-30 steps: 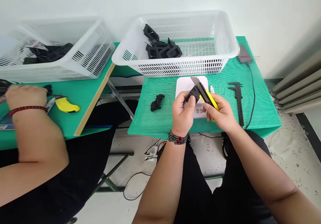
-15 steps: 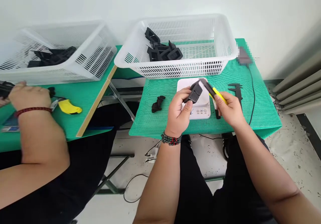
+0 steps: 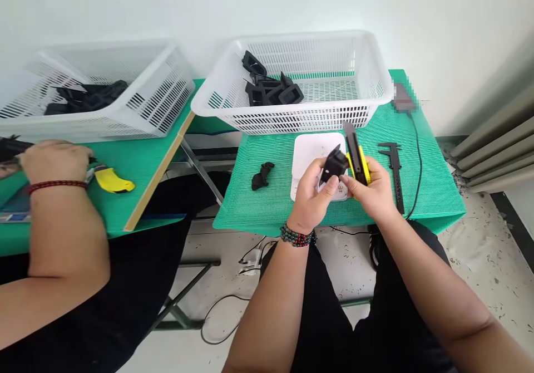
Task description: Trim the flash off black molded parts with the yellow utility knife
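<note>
My left hand (image 3: pixel 312 197) is closed around a black molded plastic part (image 3: pixel 334 164), held above a white digital scale (image 3: pixel 308 147). In my right hand (image 3: pixel 373 189) is a yellow and black utility knife (image 3: pixel 357 158), its blade end pointing up and away from me. My right thumb and fingertips reach the right side of the black part, close beside my left thumb. The part and both hands hide much of the scale's lower panel.
Behind the scale stands a white basket (image 3: pixel 300 118) with several black parts (image 3: pixel 273 89). A caliper (image 3: pixel 394 170) and cable lie right; a black scrap (image 3: pixel 262 176) lies left. At the neighbouring table, a co-worker's hand (image 3: pixel 58 161) is near a yellow-handled tool (image 3: pixel 112 180) and another basket (image 3: pixel 146 103).
The black part has been turned in my left hand. My right hand has come in toward it, and the knife has swung more upright, its blade moving off the part.
</note>
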### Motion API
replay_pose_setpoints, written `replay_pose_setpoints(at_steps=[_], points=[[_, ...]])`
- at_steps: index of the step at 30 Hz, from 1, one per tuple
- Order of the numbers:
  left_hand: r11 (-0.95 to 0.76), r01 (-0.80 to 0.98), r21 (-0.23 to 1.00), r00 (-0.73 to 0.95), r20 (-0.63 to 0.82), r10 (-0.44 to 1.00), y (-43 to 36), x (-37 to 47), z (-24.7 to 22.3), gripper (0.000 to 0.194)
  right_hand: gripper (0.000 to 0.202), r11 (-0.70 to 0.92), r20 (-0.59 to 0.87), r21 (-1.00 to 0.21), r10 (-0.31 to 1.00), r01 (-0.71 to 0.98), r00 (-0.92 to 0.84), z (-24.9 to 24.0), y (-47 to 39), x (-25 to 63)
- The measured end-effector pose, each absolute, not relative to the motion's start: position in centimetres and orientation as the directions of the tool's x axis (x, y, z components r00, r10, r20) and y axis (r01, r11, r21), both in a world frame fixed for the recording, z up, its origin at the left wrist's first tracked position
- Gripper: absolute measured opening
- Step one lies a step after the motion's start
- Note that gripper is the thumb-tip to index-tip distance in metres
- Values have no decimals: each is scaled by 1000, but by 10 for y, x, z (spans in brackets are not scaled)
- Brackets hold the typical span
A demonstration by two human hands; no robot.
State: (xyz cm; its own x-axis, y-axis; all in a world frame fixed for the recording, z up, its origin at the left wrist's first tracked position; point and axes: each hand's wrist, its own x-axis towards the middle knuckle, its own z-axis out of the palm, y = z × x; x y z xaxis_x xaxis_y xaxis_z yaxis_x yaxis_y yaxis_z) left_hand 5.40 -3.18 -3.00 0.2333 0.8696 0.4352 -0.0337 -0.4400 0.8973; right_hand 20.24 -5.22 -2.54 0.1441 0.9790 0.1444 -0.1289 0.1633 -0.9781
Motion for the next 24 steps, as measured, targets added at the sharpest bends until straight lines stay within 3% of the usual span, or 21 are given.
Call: replay_pose_setpoints(at_steps=[4, 11, 16, 19, 24], points=[[-462, 102, 881, 111, 452, 885, -29, 49, -31, 35, 38, 222, 222, -975, 972, 7, 79, -29, -54, 203], [-588, 387, 710, 83, 608, 790, -21, 32, -29, 34, 43, 283, 273, -950, 958, 133, -85, -26, -56, 218], [-707, 366, 605, 187, 697, 692, -29, 31, -18, 28, 43, 213, 234, -943, 971, 256, 56, -26, -48, 229], [-719, 325, 614, 200, 699, 687, -36, 38, -14, 27, 45, 135, 151, -981, 982, 140, 110, -26, -44, 230], [-565, 134, 814, 121, 553, 825, -40, 51, -19, 30, 50, 109, 112, -982, 994, -153, -11, -26, -50, 212]])
